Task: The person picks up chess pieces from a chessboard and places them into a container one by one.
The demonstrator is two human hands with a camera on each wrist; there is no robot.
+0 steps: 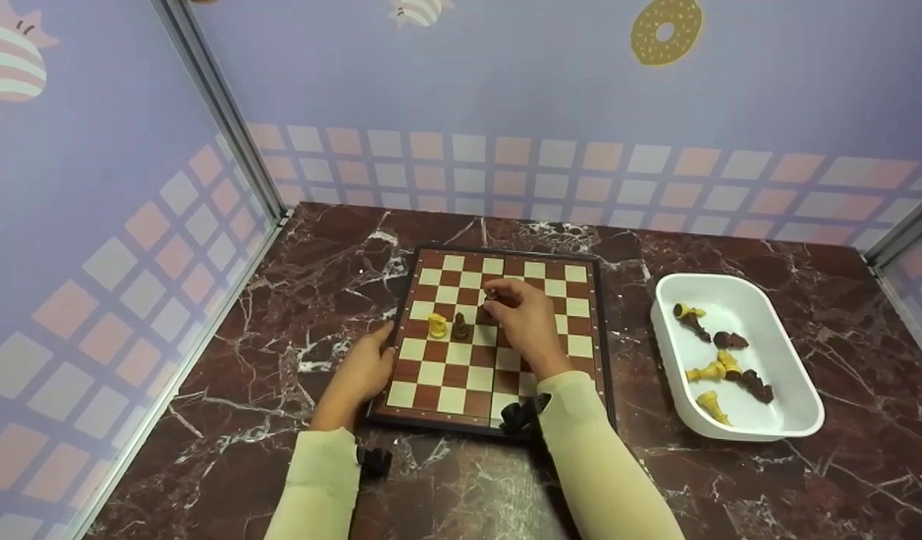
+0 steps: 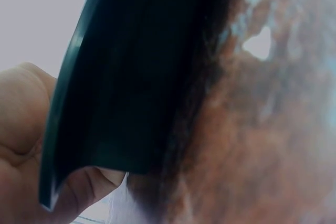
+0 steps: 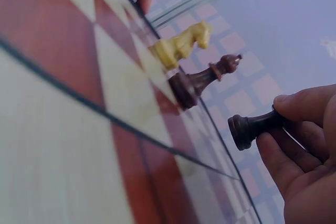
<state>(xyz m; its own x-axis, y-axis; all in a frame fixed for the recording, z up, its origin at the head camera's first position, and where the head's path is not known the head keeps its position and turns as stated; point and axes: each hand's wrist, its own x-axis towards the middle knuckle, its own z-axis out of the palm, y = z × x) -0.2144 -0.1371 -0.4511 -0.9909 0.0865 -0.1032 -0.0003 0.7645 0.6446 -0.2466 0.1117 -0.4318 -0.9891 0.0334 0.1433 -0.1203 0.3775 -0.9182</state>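
Observation:
A folding chessboard (image 1: 438, 375) lies on the marbled table. My left hand (image 1: 361, 369) rests along its left edge, fingers mostly straight; in the left wrist view that hand (image 2: 21, 124) is partly behind the dark board rim (image 2: 68, 77). On the board stand a yellow knight (image 1: 436, 325) and, just right of it, a dark bishop (image 1: 461, 327). Over the squares farther right, my right hand (image 1: 528, 319) pinches a dark chess piece (image 3: 252, 127) between thumb and fingers. Its round base shows above the board in the right wrist view; its top is hidden by the fingers.
Right of the board stands a white tub (image 1: 794, 375) with several yellow and dark chess pieces lying in it. Patterned walls (image 1: 506, 90) close off the back and sides of the table. Each wrist bears a black camera mount (image 1: 374, 461).

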